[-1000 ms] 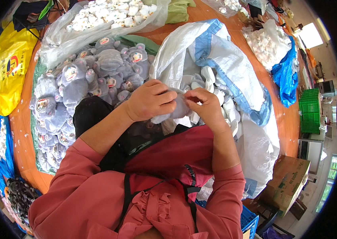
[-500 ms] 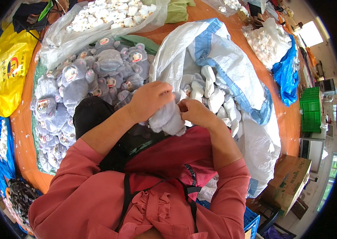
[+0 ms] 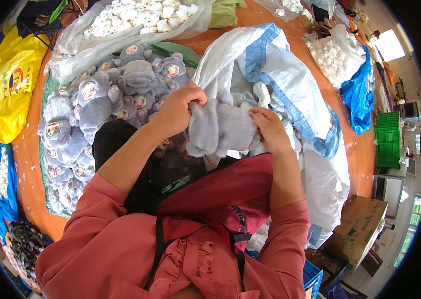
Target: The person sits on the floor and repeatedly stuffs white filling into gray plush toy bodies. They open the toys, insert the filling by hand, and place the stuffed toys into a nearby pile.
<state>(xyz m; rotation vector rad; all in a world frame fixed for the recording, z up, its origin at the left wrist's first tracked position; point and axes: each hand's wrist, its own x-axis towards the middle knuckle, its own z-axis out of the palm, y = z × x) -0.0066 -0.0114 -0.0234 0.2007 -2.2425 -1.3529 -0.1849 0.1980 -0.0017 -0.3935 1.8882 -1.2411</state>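
Both hands up over the lap, sharing one grey plush toy. Left hand fingers curled tight on its upper left edge; right hand pinches the right side, fingers closed on the fur. Toy blocks part of the white woven sack behind. Pile of finished grey plush dolls lies left on green sheet. Yellow bag far left; clear bag of white pieces at top.
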